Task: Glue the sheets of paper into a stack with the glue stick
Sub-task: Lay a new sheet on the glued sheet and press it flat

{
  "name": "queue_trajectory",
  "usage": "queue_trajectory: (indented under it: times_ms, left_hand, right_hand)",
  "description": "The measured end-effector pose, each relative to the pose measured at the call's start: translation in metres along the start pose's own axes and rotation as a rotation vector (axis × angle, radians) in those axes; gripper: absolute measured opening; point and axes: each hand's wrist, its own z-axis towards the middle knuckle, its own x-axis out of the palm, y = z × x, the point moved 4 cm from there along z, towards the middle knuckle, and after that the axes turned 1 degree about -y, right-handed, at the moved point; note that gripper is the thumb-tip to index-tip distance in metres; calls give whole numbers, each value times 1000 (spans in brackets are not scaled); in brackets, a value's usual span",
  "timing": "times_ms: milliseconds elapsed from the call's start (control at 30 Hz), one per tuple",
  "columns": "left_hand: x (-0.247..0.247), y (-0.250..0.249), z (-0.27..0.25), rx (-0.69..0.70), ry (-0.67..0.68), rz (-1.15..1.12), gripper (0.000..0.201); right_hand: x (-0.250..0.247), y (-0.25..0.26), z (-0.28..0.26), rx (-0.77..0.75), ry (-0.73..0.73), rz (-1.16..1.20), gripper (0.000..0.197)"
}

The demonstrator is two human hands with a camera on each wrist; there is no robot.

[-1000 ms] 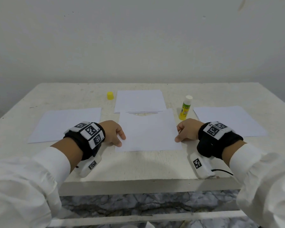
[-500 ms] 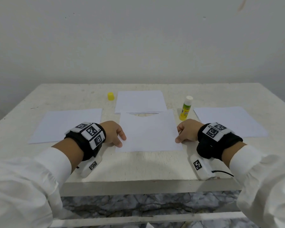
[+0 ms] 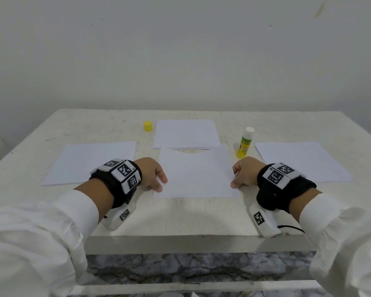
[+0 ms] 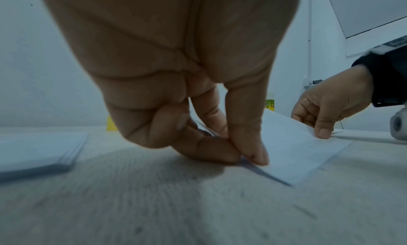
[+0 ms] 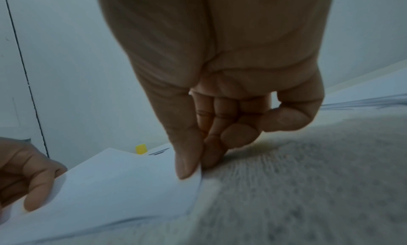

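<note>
Hands at opposite edges of one sheet (image 3: 195, 174) on the table (image 3: 180, 219): I see my left hand (image 3: 151, 174) pinching its left edge, my right hand (image 3: 244, 173) pinching its right edge, thumb against forefinger. Glue stick (image 3: 245, 143) stands uncapped just beyond the right hand, beside the far stack (image 3: 185, 133).

We see white paper sheets (image 3: 195, 174) on an off-white table (image 3: 180, 217). The glue stick (image 3: 245, 143) is yellow with a white top, its cap (image 3: 147, 126) plain yellow. Our black wristbands (image 3: 120, 179) carry black-and-white square markers.
</note>
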Motion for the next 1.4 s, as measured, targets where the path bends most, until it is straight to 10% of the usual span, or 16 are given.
queue_trajectory:
  times_ms: [200,367,600,933,1400]
  left_hand:
    - [1,0,0,-3,-24,13,31]
    - [-1,2,3,-55,12,192,77]
    - [-7,5,7,-80,65,511,95]
    - [-6,-4,7,47,78,663,97]
    - [-7,-9,9,20,163,662,100]
  right_hand:
    - [-1,4,-3,30,-2,-57,18]
    - [0,6,-6,70,-25,-66,85]
    - [17,55,-9,-120,51,-492,50]
    - [61,153,25,-378,168,-524,107]
    - [4,24,12,-157,219,-495,113]
